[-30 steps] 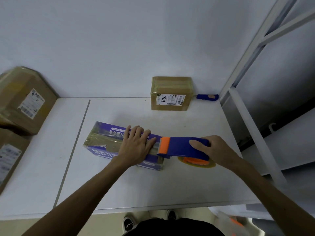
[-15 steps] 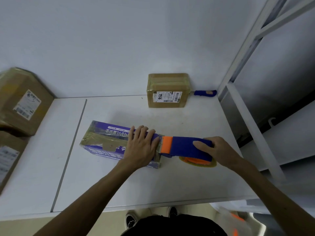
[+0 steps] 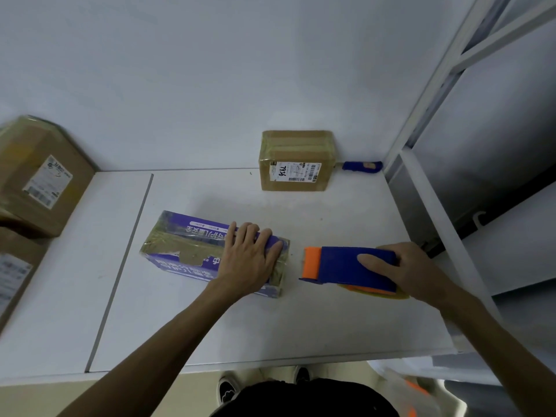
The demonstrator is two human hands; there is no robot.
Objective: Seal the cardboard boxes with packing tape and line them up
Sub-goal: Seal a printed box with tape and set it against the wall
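Head view, looking down on a white counter; a dark seam runs front to back through its left part.

Purple box lies flat on the counter left of centre, long axis left to right, slightly skewed; brownish tape covers much of its top and wraps down over the right end; white print visible on the top, not legible.

Left hand: palm down on the right end of the purple box; fingers straight and together, tips reaching the far top edge; pressing flat, nothing grasped.

Right hand: fingers curled round the rear of a blue tape dispenser, thumb laid along its top; the dispenser's orange front end points toward the purple box, near it with a clear gap between; tape roll with orange core shows under the body; cannot tell whether the roll touches the counter.

Brown box stands at the back against the wall, taped over the top, white label with barcode facing the camera; well apart from the purple box.

Blue-handled tool lies just right of the brown box, along the wall; type not discernible.

Stacked cartons at the left edge, labels visible, blurred; white shelf frame at right; shoes below the counter's front edge.
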